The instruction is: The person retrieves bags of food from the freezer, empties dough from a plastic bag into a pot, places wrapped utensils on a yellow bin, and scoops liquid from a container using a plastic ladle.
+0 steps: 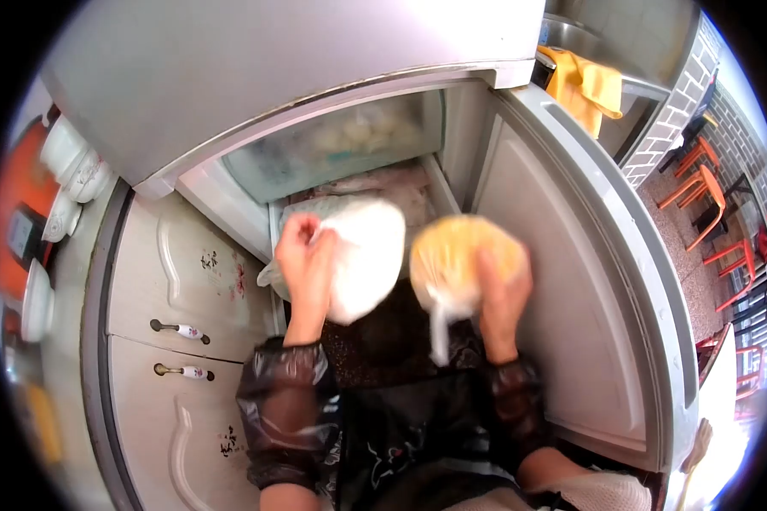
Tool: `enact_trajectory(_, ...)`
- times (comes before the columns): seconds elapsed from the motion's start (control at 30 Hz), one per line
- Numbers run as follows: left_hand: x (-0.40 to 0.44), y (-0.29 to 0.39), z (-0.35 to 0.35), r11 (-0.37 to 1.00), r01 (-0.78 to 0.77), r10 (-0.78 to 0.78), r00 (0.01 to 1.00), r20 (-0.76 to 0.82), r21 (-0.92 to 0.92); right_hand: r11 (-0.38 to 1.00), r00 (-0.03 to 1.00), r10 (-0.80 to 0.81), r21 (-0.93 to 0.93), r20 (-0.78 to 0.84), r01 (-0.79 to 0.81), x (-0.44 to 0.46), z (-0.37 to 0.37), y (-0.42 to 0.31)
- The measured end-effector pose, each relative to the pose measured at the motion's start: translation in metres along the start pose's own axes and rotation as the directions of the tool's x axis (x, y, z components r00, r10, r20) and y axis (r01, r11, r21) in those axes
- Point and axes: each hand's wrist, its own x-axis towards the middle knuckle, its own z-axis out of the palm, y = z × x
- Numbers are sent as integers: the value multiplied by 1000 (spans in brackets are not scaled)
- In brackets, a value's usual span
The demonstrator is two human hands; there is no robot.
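My left hand (305, 271) grips a white plastic bag (371, 251) with its fingers closed; what the bag contains is hidden. In my right hand (503, 298) is a tied clear plastic bag of something yellow (453, 249), its twisted end hanging down. Both bags are held up in front of a pulled-out freezer drawer (446, 189). Behind them, pale wrapped packages (392, 183) lie in that drawer, partly covered by the white bag.
Above the drawer is a frosted bin (332, 145) with several round pale items. The fridge door (571, 272) stands open on the right. Cabinet doors (179, 281) are at the left, with stacked bowls (77, 162) on a counter. A yellow cloth (584, 81) hangs near the sink.
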Motion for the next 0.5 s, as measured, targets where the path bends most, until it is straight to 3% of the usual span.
enact_trajectory(0.07, 31, -8, 28, 997, -71, 71, 997, 29, 30, 920, 955, 297, 269, -5, -285, -28, -20, 4)
enact_trajectory(0.1, 44, -11, 46, 992, -49, 45, 998, 38, 120, 874, 912, 410, 283, 12, -396, -37, -31, 10)
enact_trajectory(0.2, 68, -46, 100, 932, -33, 7, 997, 72, 361, 829, 871, 488, 282, 61, -484, -56, -49, 30)
enact_trajectory(0.27, 68, -65, 123, 839, -106, -22, 973, 229, 534, 804, 848, 525, 288, 66, -520, -60, -53, 34)
enact_trajectory(0.4, 75, -93, 148, 875, 17, -57, 996, 67, 484, 726, 778, 623, 308, 88, -615, -66, -54, 37)
enact_trajectory(0.47, 77, -109, 158, 832, -149, 158, 987, 29, 535, 720, 772, 630, 308, 85, -622, -65, -51, 42)
enact_trajectory(0.5, 74, -114, 160, 821, -232, 213, 972, 97, 522, 730, 780, 619, 298, 94, -616, -64, -50, 44)
